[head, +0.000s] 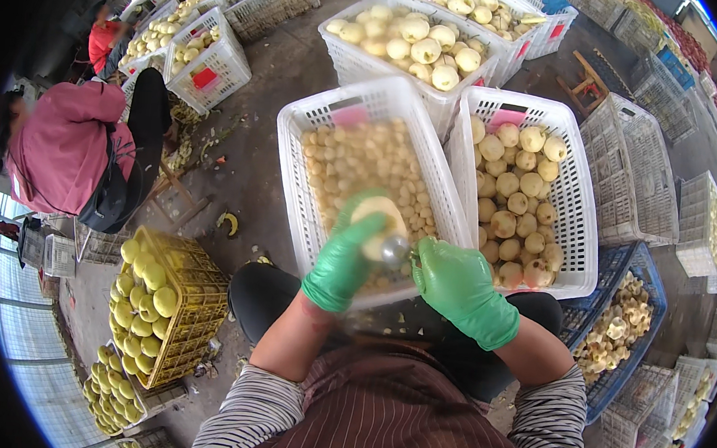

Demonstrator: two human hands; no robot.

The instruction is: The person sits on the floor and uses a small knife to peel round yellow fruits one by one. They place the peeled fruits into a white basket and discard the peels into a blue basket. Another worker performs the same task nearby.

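Observation:
My left hand [348, 258], in a green glove, grips a pale peeled fruit [377, 222], seemingly a pear. A round metal scoop or spoon [395, 250] meets the fruit's lower right side. Its handle end is in my right hand [458, 285], also gloved in green and closed. Below both hands stands a white plastic crate [291, 155] with many small, pale, rounded pieces [370, 155], blurred in part. Just right of it, another white crate [578, 197] holds peeled round fruits [529, 184], some with brown spots.
Peeled fruit fills white crates [371, 61] ahead. A yellow crate [194, 299] of yellow-green pears [143, 308] stands left. Fruit scraps lie in a blue crate [643, 373] at right. A person in a pink top [68, 144] sits left; another in red [101, 42] is beyond.

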